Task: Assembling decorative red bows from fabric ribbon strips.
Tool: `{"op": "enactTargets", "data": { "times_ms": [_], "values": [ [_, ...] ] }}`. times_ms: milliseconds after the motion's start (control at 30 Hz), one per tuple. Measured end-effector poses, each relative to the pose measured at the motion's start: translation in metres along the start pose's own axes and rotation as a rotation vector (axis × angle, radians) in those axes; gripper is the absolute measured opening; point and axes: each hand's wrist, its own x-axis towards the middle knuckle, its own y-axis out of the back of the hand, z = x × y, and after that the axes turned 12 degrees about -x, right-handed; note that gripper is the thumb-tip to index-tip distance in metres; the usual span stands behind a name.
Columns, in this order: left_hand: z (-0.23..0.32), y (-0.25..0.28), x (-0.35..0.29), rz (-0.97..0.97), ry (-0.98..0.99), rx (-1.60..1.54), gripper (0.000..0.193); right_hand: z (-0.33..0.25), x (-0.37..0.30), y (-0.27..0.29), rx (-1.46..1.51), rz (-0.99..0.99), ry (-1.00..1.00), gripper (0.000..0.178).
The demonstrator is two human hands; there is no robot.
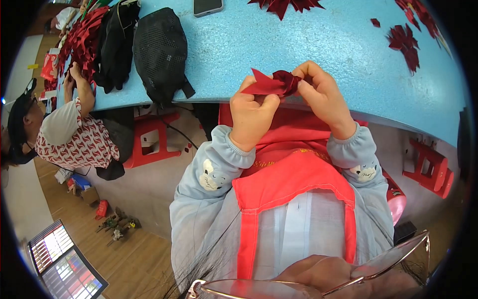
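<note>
Both of my hands are on a dark red ribbon (264, 85), held over the near edge of the blue table. Its flat, pointed end sticks out to the left past my left hand (255, 112), which pinches the ribbon between thumb and fingers. The other end is gathered into a small rolled rosette (286, 81). My right hand (323, 94) grips that rosette at its right side with thumb and fingertips. Parts of the ribbon are hidden behind my fingers.
On the blue table (259, 47) lie a black mesh bag (160, 52), a phone (207, 6) and dark red fabric pieces (404, 46). At left, a person (79, 129) handles a red ribbon pile (85, 37). Red stools (152, 142) stand below.
</note>
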Motion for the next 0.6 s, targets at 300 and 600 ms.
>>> {"op": "enactTargets", "data": {
  "times_ms": [300,600],
  "values": [
    [-0.003,0.001,-0.003,-0.067,-0.046,-0.069,0.016,-0.002,-0.005,-0.002,0.009,0.138,0.065,0.015],
    [0.005,-0.006,0.0,-0.038,0.109,-0.25,0.017,0.003,-0.004,-0.001,0.256,0.132,-0.051,0.019]
  ]
}}
